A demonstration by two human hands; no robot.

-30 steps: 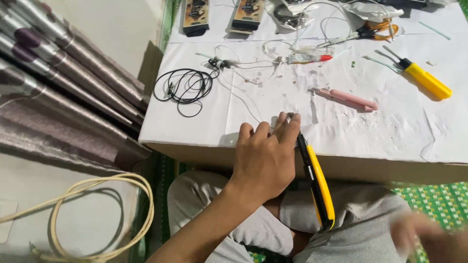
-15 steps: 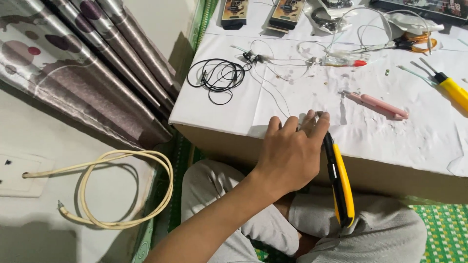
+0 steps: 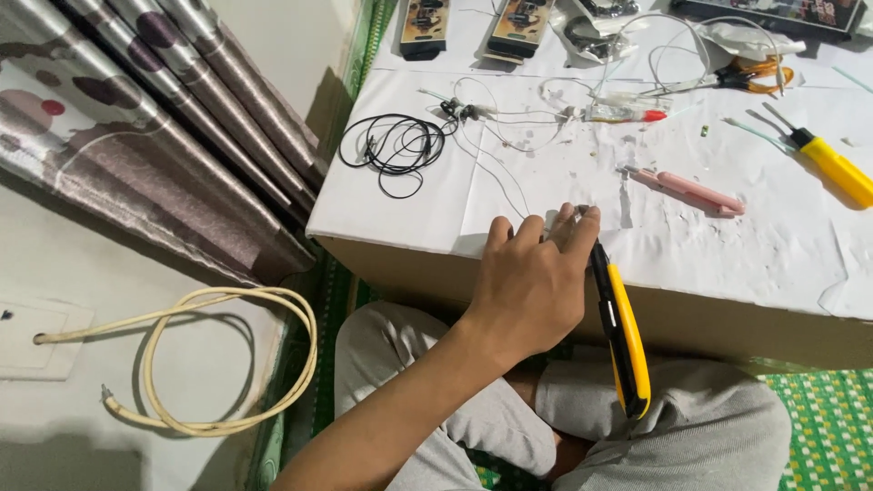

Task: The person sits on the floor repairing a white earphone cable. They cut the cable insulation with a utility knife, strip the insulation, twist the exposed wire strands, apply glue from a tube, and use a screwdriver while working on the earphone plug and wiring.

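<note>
Yellow pliers (image 3: 623, 336) are being gripped by the left hand (image 3: 532, 282), fingers curled at the table's (image 3: 546, 195) near edge; thin white wire (image 3: 496, 168) nearby risks being snagged, judging by closeness.

A home room turned into a small repair corner is shown: a low counter (image 3: 546, 195) covered in white paper is set on a floor laid with a green woven mat (image 3: 823, 427), and patterned curtains (image 3: 155, 118) are hung beside a plain wall. Wires (image 3: 391, 145), scissors (image 3: 746, 75), a yellow screwdriver (image 3: 832, 164) and small boxed parts (image 3: 425, 25) are spread across it
</note>
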